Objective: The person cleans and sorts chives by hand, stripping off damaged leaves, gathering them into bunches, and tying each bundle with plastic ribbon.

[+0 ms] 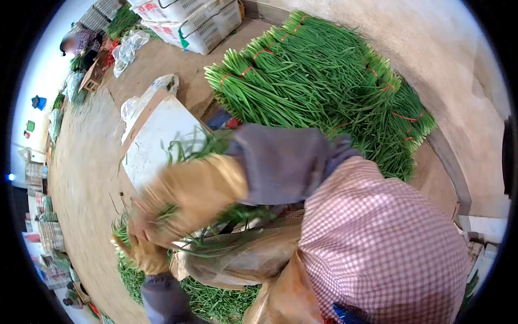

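My left hand (145, 254), in a yellow glove, is closed around some garlic chives (121, 235) whose pale ends poke out beside the fingers. Crossing just above it is my right hand (189, 191), also gloved and smeared by motion. Its fingers cannot be made out, though green leaves show around them. More loose leaves (205, 143) lie behind my right wrist, over a white board (162, 132). Under my forearms a brown plastic sheet (243, 256) covers my lap. Loose chives (221, 299) are heaped below my left hand.
Chive bundles tied with red bands (318, 70) are piled along the wall. White crates (189, 24) are stacked at the back, near a clear plastic bag (129, 51). Another person (83, 40) sits at the far upper left beside a wooden stool (94, 75). More stacked crates (51, 235) line the left.
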The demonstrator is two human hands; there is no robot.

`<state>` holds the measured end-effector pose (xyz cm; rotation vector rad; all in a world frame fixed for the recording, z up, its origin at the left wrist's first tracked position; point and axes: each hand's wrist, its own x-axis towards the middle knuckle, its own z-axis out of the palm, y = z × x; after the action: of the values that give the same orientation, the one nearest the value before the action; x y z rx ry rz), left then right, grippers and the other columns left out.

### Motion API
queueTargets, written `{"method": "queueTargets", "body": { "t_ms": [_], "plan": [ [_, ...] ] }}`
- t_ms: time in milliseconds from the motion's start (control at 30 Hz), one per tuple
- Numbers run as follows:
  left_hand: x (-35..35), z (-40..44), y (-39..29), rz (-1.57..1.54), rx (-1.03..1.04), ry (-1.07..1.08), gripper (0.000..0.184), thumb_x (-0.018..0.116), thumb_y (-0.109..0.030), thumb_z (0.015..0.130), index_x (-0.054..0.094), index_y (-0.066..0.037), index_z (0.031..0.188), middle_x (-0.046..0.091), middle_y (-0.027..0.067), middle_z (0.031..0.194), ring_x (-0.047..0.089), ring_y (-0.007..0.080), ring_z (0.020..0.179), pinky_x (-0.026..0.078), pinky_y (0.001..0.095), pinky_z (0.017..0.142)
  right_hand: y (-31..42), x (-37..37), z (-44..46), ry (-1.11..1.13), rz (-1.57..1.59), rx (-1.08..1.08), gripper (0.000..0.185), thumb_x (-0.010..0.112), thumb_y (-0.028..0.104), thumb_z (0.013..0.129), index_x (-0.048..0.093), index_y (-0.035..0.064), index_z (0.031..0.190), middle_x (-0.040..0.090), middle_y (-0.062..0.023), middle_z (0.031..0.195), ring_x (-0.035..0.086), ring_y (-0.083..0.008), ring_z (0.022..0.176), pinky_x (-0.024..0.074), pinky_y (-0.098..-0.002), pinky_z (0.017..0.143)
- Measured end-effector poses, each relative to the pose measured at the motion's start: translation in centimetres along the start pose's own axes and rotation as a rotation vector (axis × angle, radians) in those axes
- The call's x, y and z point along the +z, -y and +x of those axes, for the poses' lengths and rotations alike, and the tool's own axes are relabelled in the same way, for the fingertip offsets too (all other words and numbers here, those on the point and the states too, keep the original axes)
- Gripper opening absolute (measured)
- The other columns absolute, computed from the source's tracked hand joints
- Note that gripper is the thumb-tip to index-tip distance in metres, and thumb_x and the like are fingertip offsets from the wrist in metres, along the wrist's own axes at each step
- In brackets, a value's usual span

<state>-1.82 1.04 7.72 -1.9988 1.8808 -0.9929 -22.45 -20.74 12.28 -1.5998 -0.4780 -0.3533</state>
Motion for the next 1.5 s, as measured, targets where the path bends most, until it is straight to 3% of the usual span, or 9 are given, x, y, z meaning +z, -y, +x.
{"method": "queueTargets", "body": {
  "t_ms": [167, 233, 333, 467, 600, 833, 1067, 1300, 1500],
  "plan": [
    [-8.3, 2.2, 0.6, 0.110, 0.252, -0.157, 0.040, 0.052, -0.024, 0.091, 0.055, -0.013, 0.129, 0.064, 0.0067, 0.123, 0.056, 0.0292, 0.123, 0.007, 0.0631, 0.116, -6.2, 1.5, 5.5, -0.214, -0.257, -0.033, 0.103, 0.072, 0.062, 0.075, 0.032, 0.0010, 0.147, 0.049, -0.0226, 0.137, 0.044, -0.0291, 0.133, 0.0360, -0.0439, 0.110],
    [-10.3, 3.1, -0.3, 0.122, 0.261, -0.228, 0.031, 0.056, -0.019, 0.092, 0.057, -0.019, 0.123, 0.064, 0.0025, 0.125, 0.056, 0.0262, 0.123, 0.005, 0.0630, 0.116, -4.8, 1.8, 3.0, 0.079, -0.026, 0.358, 0.112, 0.078, 0.055, 0.071, 0.021, 0.0012, 0.151, 0.043, -0.0222, 0.144, 0.036, -0.0295, 0.139, 0.0313, -0.0412, 0.113],
    [-11.0, 3.5, -1.1, 0.172, 0.299, -0.265, 0.032, 0.058, -0.024, 0.095, 0.053, -0.028, 0.126, 0.059, -0.0003, 0.133, 0.053, 0.0250, 0.127, 0.001, 0.0634, 0.116, -5.8, 2.7, -2.9, 0.112, 0.355, 0.325, 0.110, 0.084, 0.036, 0.070, 0.018, 0.0024, 0.152, 0.041, -0.0203, 0.146, 0.037, -0.0291, 0.138, 0.0327, -0.0401, 0.112],
    [-11.9, 5.3, -3.7, 0.281, 0.293, -0.112, 0.050, 0.045, -0.036, 0.099, 0.032, -0.036, 0.147, 0.021, -0.0054, 0.160, 0.021, 0.0193, 0.147, -0.001, 0.0626, 0.117, -5.3, 5.4, -8.4, -0.146, 0.731, 0.281, 0.103, 0.085, 0.012, 0.068, 0.024, 0.0043, 0.151, 0.049, -0.0143, 0.140, 0.044, -0.0225, 0.131, 0.0368, -0.0377, 0.110],
    [-11.6, 8.3, -5.5, 0.243, -0.100, -0.175, 0.062, 0.046, -0.028, 0.097, 0.022, -0.022, 0.154, 0.023, 0.0049, 0.160, 0.019, 0.0289, 0.147, 0.004, 0.0522, 0.120, -2.7, 5.1, -11.1, -0.470, 0.726, 0.152, 0.098, 0.083, 0.004, 0.071, 0.026, 0.0051, 0.151, 0.054, -0.0112, 0.136, 0.051, -0.0190, 0.124, 0.0407, -0.0365, 0.106],
    [-12.4, 8.2, -6.1, -1.899, -0.510, 0.089, 0.118, 0.077, -0.059, 0.072, 0.017, 0.006, 0.150, 0.032, 0.0233, 0.150, 0.030, 0.0343, 0.140, 0.025, 0.0448, 0.115, -1.9, 5.7, -9.0, -0.727, 0.421, -0.085, 0.104, 0.085, 0.010, 0.070, 0.021, 0.0055, 0.152, 0.049, -0.0099, 0.141, 0.044, -0.0186, 0.129, 0.0341, -0.0344, 0.111],
    [-13.4, 9.5, -8.2, -1.888, -0.773, -0.057, 0.079, 0.077, -0.029, 0.078, 0.039, 0.004, 0.140, 0.053, 0.0163, 0.129, 0.057, 0.0283, 0.110, 0.045, 0.0429, 0.100, -0.5, 3.0, -8.4, -0.394, 0.011, 0.231, 0.126, 0.085, 0.048, 0.064, 0.007, 0.0023, 0.153, 0.048, -0.0247, 0.138, 0.050, -0.0336, 0.127, 0.0414, -0.0366, 0.105],
    [-16.2, 15.7, -12.8, -1.462, -0.528, 0.381, 0.083, 0.083, -0.019, 0.074, 0.039, -0.002, 0.142, 0.053, 0.0133, 0.132, 0.054, 0.0256, 0.115, 0.042, 0.0364, 0.100, -3.7, 2.2, -11.6, -0.479, 0.440, -0.005, 0.083, 0.085, 0.008, 0.062, 0.048, 0.0053, 0.136, 0.064, -0.0096, 0.119, 0.059, -0.0214, 0.110, 0.0468, -0.0359, 0.097],
    [-10.5, 14.9, -12.5, -1.431, -0.016, 0.223, 0.093, 0.082, -0.028, 0.077, 0.030, 0.000, 0.148, 0.042, 0.0219, 0.146, 0.037, 0.0304, 0.138, 0.028, 0.0408, 0.113, -2.2, -1.0, -22.5, -1.008, 0.245, 0.030, 0.068, 0.070, -0.006, 0.072, 0.052, 0.0082, 0.136, 0.063, -0.0083, 0.124, 0.057, -0.0203, 0.116, 0.0455, -0.0388, 0.100]
  ]
}}
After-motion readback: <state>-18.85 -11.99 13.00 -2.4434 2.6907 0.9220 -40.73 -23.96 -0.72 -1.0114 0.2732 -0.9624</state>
